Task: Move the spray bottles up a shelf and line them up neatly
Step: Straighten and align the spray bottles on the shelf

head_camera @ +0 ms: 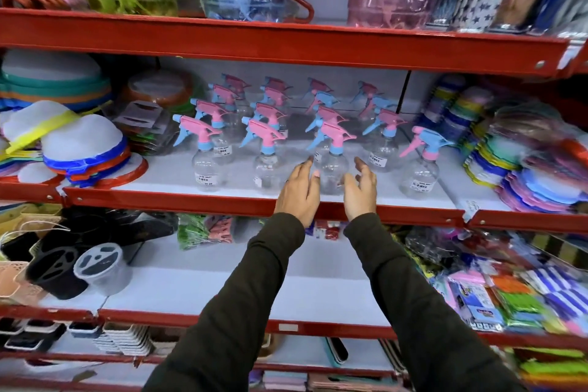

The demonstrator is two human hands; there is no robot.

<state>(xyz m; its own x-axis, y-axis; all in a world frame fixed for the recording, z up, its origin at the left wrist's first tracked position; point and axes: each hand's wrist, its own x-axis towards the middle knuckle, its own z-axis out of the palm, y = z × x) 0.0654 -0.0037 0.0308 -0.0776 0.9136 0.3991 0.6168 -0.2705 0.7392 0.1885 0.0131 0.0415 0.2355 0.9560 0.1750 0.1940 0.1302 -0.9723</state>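
Now, left hand (299,189): fingers spread, grasping nothing, left of clear pink-topped spray bottle (332,165).
Right hand (361,189): released, right of it.
Bottle: red-edged shelf (191,199), front edge.

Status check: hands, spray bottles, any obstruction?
Left hand and right hand open, flanking front spray bottle, neither gripping. Spray bottles in rows on middle shelf; rightmost bottle stands apart. Nothing blocking.
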